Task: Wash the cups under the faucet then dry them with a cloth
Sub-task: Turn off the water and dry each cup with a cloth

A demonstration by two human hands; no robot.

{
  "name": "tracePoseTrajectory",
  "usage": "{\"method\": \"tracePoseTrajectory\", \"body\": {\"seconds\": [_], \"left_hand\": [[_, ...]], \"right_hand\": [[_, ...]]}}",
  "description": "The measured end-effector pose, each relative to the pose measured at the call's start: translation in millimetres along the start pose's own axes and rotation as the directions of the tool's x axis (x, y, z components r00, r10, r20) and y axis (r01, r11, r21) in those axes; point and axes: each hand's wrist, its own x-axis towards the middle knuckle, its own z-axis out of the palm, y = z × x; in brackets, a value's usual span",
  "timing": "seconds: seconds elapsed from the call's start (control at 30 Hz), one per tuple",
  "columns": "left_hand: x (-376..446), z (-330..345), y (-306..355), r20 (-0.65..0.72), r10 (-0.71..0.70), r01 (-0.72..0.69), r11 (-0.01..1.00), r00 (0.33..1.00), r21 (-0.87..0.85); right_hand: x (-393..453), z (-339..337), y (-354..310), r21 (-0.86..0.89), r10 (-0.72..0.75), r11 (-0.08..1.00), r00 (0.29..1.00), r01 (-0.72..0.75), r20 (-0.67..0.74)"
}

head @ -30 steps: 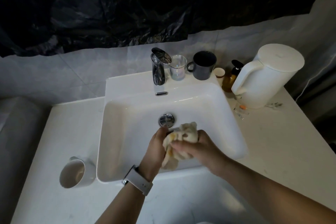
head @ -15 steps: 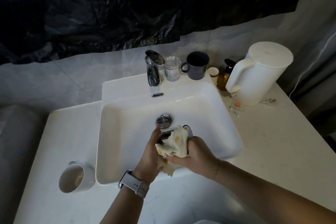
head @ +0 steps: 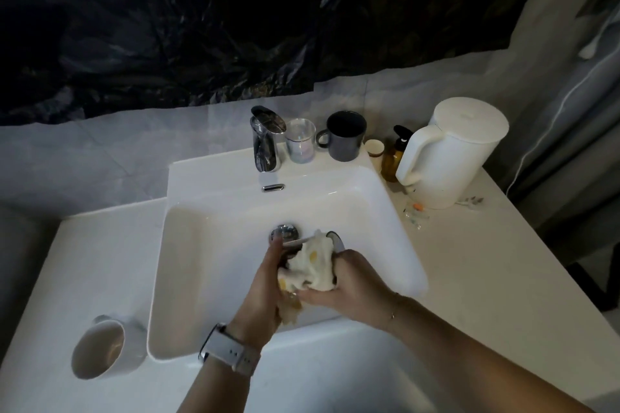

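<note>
fingers of the left hand (head: 265, 282) are curled around a cup (head: 330, 240) that is mostly hidden by a cloth (head: 310, 266). both are held over the sink (head: 214, 245), near the drain (head: 284, 232). fingers of the right hand (head: 349, 285) are wrapped around the cloth. a white mug (head: 100, 349) is seen lying at the far left, and a dark mug (head: 345, 139) is seen behind, beside the faucet (head: 266, 141).

Both hands (head: 349, 282) fill the basin's near half, bunched round a cloth (head: 312, 265) over the sink (head: 214, 245). The far basin, round the drain (head: 284, 232), lies open. The back ledge is crowded: faucet (head: 266, 141), glass (head: 300, 141), dark mug (head: 345, 136). A kettle (head: 459, 154) and bottle (head: 394, 157) block the right rear counter. A white mug (head: 100, 349) stands on the left counter; around it, bare surface.
</note>
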Motion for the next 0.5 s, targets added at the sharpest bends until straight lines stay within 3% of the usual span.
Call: {"method": "tracePoseTrajectory", "body": {"seconds": [0.03, 0.1, 0.2, 0.27, 0.3, 0.33, 0.4, 0.43, 0.5], "left_hand": [[1, 1, 3, -0.015, -0.019, 0.019, 1.0, 1.0, -0.009], [2, 0, 0, -0.09, 0.043, -0.038, 0.998, 0.995, 0.053], [-3, -5, -14, -0.158, 0.395, -0.31, 0.867, 0.905, 0.39], [-5, -14, -26, -0.045, 0.55, -0.441, 0.713, 0.834, 0.546], [-6, -18, -30, -0.013, 0.571, -0.46, 0.674, 0.821, 0.578], [-7, -22, -31, -0.008, 0.576, -0.462, 0.664, 0.817, 0.588], [-11, -22, -25, -0.085, 0.532, -0.42, 0.746, 0.842, 0.517], [-13, -21, -17, -0.126, 0.452, -0.358, 0.823, 0.883, 0.442], [-16, -18, -2, -0.11, 0.11, -0.091, 0.983, 0.988, 0.162]], "right_hand": [[-1, 4, -1, -0.003, 0.0, 1.0, 1.0, 0.0, -0.018], [-1, 9, -7, 0.305, 0.111, 0.947, 0.993, -0.096, -0.033], [7, 6, -12, 0.731, 0.288, 0.622, 0.95, -0.281, 0.12], [9, 4, -8, 0.835, 0.306, 0.41, 0.918, -0.366, 0.252], [9, 3, -9, 0.85, 0.3, 0.353, 0.908, -0.392, 0.294], [8, 4, -13, 0.85, 0.299, 0.339, 0.902, -0.404, 0.31], [3, 10, -20, 0.83, 0.288, 0.446, 0.932, -0.336, 0.222], [-2, 14, -25, 0.791, 0.253, 0.551, 0.956, -0.266, 0.145], [-12, 20, -36, 0.662, 0.153, 0.734, 0.986, -0.154, 0.06]]}}
